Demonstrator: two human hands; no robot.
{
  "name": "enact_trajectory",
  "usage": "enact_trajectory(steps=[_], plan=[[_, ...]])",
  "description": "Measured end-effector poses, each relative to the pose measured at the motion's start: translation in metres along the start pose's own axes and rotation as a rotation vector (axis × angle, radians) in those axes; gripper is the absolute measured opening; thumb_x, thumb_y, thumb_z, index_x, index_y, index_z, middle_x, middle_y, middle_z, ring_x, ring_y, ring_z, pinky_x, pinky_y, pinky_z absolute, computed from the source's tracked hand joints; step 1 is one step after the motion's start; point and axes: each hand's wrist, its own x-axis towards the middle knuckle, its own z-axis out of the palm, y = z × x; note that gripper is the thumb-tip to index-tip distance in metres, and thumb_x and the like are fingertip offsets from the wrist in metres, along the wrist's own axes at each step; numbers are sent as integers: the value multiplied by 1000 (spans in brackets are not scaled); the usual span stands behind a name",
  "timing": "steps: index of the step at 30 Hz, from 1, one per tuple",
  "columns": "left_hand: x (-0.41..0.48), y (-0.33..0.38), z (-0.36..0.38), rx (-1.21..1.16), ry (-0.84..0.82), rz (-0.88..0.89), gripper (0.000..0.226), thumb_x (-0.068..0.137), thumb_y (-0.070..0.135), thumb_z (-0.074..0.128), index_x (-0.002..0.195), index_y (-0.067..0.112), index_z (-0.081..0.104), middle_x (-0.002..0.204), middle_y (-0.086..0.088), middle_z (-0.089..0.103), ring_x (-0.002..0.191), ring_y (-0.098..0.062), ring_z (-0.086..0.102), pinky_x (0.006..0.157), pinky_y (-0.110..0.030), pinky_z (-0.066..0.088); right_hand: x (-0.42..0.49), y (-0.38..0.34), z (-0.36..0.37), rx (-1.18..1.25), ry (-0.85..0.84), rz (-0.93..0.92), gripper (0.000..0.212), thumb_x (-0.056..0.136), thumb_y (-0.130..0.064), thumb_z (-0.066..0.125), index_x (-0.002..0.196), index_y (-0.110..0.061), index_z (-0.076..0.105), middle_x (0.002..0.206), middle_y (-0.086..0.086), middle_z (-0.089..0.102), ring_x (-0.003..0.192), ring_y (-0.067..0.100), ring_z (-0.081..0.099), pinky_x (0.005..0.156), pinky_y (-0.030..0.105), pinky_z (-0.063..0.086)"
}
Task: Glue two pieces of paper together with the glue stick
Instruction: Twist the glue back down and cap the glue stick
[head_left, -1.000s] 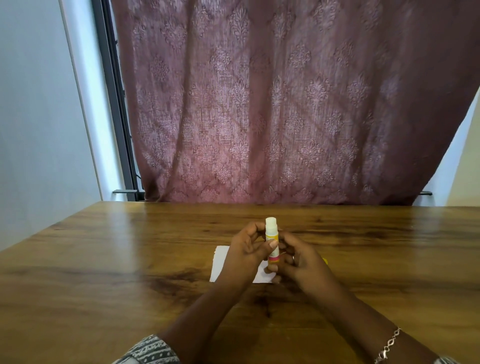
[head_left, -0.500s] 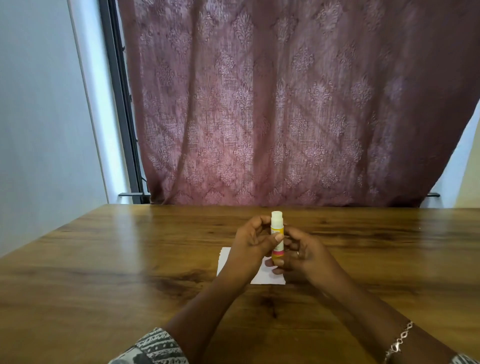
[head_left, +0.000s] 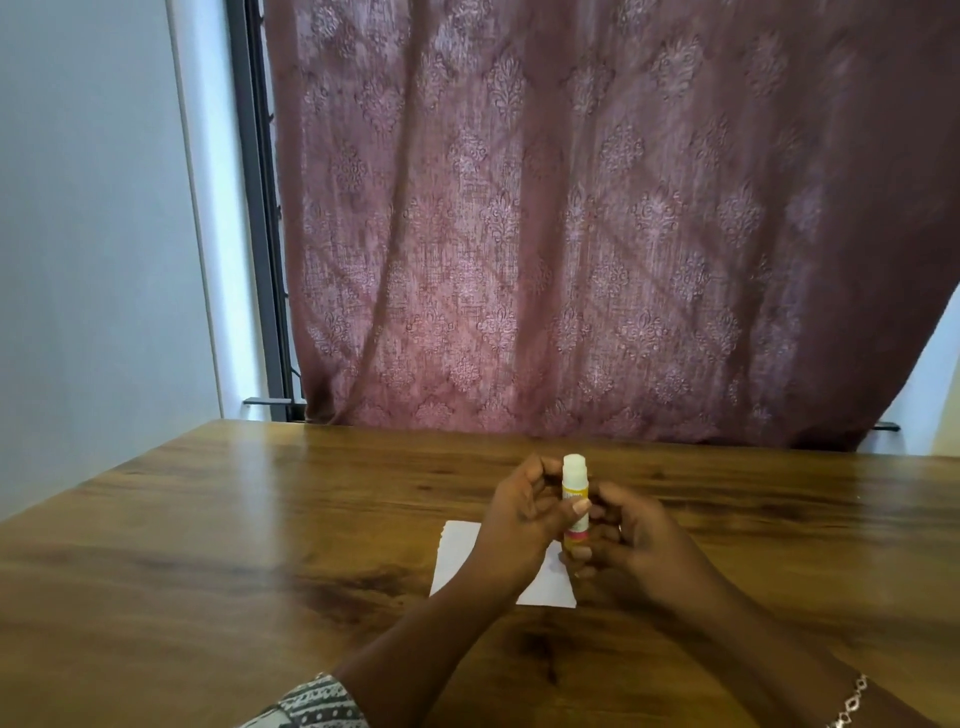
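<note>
The glue stick (head_left: 575, 491) stood upright, white end up, held above the white paper (head_left: 457, 564) lying mid-table (head_left: 208, 545). The left hand (head_left: 519, 525) gripped its barrel, thumb pressed across the label. The right hand (head_left: 636, 543) curled its fingers round the base. Both forearms reached in from the near edge. A maroon curtain (head_left: 571, 234) hung beyond the far edge.

The left hand (head_left: 519, 525) and right hand (head_left: 634, 540) hid a good chunk of the paper (head_left: 457, 561), so one sheet or two was anyone's guess, and the label on the glue stick (head_left: 575, 483) was too blurry to read.
</note>
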Motion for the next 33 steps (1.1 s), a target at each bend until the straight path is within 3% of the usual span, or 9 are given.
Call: enact_trajectory(steps=[6,9,12,16,20,23,26,30,33], plan=[[-3,2,0,-31,-29,9,22,85,0,54,95,19,56,90,2,65,85,-7,64,80,-20,53,-3,1,8,-77,54,-42,40,67,-8,76,94,-29,57,80,-7,63,73,6,59,64,24,51],[-5,3,-1,5,-40,11,22,87,-3,52,97,17,54,85,3,63,76,2,63,71,-13,50,-6,2,9,31,2,4,39,76,0,66,101,-29,57,83,-5,67,77,15,68,61,30,57],[-7,4,-2,27,-51,9,20,87,-2,51,99,14,53,83,2,61,68,4,61,63,-11,47,-6,2,6,130,-45,57,43,79,11,56,102,-26,56,79,-3,71,73,21,71,55,27,55],[-8,8,-2,-11,-44,10,21,86,-2,53,104,8,54,88,0,62,80,-5,60,75,-15,50,-5,1,10,128,-3,52,44,74,12,62,97,-25,56,68,-5,64,56,9,62,52,28,52],[-9,9,-1,-41,-44,-9,23,86,-2,52,108,3,53,94,-7,61,89,-14,59,83,-23,50,-6,0,12,-3,31,-7,46,68,0,73,99,-30,56,82,1,63,68,9,60,61,30,53],[-9,8,-1,-19,-49,1,20,86,-3,52,106,3,52,88,-3,60,75,-2,59,69,-13,49,-8,0,12,109,7,0,44,74,8,64,102,-26,57,84,5,66,69,19,67,55,28,55],[-10,9,-2,-10,-44,6,20,86,-3,52,105,3,52,85,-3,60,64,0,57,56,-15,45,-7,-1,8,204,-33,36,41,77,12,58,101,-21,59,79,2,71,71,24,70,53,26,55],[-9,11,-2,-27,-31,12,22,83,-4,56,101,8,56,88,-1,63,76,-3,62,70,-14,51,-4,-1,9,177,-12,39,44,70,14,65,94,-23,60,66,-3,68,52,13,64,47,25,53],[-9,10,-3,-38,-34,4,23,81,-4,58,99,10,57,89,-1,64,82,-8,63,77,-18,53,-4,2,11,23,11,18,49,64,4,75,100,-26,58,69,-8,62,52,3,57,49,24,50]])
